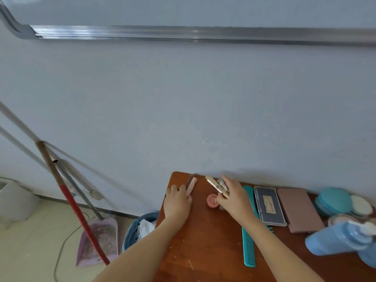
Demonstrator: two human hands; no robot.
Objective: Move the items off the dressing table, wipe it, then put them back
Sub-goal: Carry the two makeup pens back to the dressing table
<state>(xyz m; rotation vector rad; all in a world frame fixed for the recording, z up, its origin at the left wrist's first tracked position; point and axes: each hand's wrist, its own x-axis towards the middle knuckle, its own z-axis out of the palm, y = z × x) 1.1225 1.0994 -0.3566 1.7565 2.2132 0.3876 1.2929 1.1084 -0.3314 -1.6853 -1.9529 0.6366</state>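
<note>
Gripping gold tube [217,188] — right hand [234,198] (bin [130,235] holds tissue [145,226]).

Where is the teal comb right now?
In the head view, the teal comb lies flat on the dressing table, just left of the dark palette case, the right forearm crossing over it.

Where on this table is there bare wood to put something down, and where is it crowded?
The widest bare patch of the table lies at the front, between the left hand and the comb. Only a small gap shows in front of the dark case, beside the blue bottle. The back edge and right side are crowded.
</note>
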